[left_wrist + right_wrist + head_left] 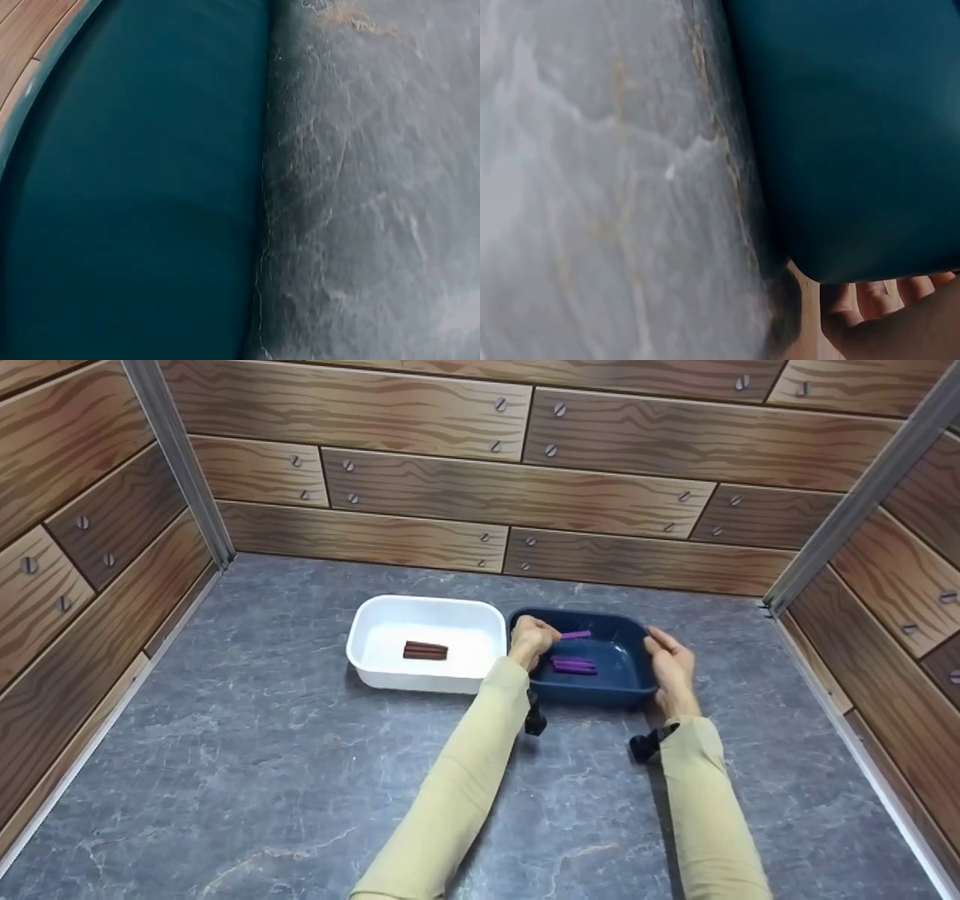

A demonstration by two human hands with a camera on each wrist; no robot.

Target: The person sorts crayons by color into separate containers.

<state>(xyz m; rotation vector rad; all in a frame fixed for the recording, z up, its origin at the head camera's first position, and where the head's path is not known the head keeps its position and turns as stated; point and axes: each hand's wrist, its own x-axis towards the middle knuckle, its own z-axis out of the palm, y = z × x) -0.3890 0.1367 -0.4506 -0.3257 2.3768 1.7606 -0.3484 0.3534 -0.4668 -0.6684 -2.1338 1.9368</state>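
A dark blue tray stands on the grey marbled tabletop. Over its far left part my left hand pinches the end of a thin purple stick. Several more purple sticks lie side by side on the tray's floor, nearer the front. My right hand grips the tray's right end at the rim; in the right wrist view its curled fingers show against the tray's end wall. The left wrist view holds only the tray's outer side and tabletop, with the left hand out of sight.
Close on the left of the blue tray stands a white tray, with several dark brown sticks lying together in it. Wood-patterned panels wall the table at the back and both sides, with grey metal posts in the corners.
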